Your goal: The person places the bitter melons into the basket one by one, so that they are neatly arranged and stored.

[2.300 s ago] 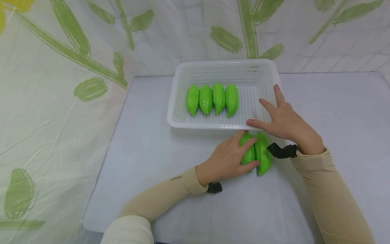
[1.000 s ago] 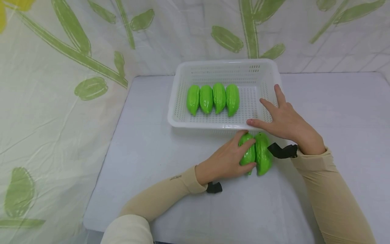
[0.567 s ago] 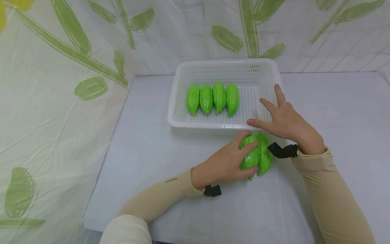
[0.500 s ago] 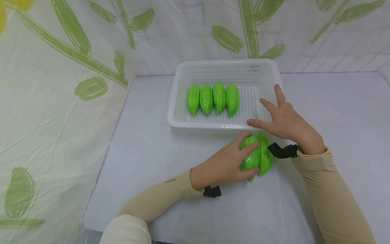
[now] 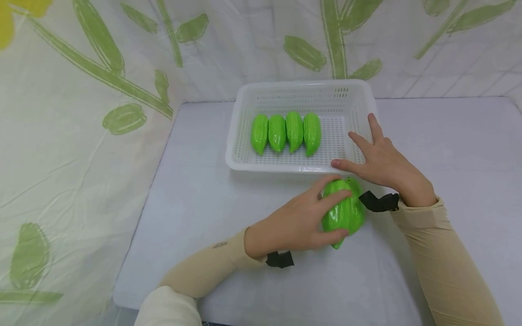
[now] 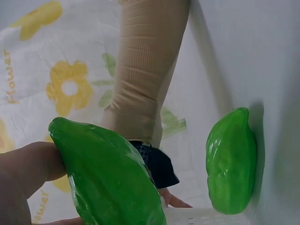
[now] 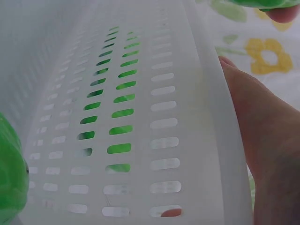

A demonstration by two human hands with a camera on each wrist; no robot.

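My left hand [image 5: 297, 222] grips a glossy green pepper [image 5: 336, 216], its tip pointing toward me. In the left wrist view, this pepper [image 6: 110, 173] is lifted off the table between thumb and fingers. A second pepper [image 6: 232, 161] lies on the table, partly covered by the held one in the head view. My right hand [image 5: 383, 163] rests at the near right corner of a white plastic basket [image 5: 269, 167], fingers straight and spread. The right wrist view shows the thumb [image 7: 262, 112] beside the basket rim [image 7: 225, 136].
Inside the basket, several green peppers [image 5: 312, 133] lie in a row toward the left, with bare mesh floor [image 5: 334, 136] to their right. The table [image 5: 183, 190] has a white cover. A flower-printed curtain [image 5: 253, 40] hangs behind and at the left.
My left hand has drawn slightly toward me and lifted the left pepper, which now overlaps the other more. The right hand, basket and peppers inside have stayed put.
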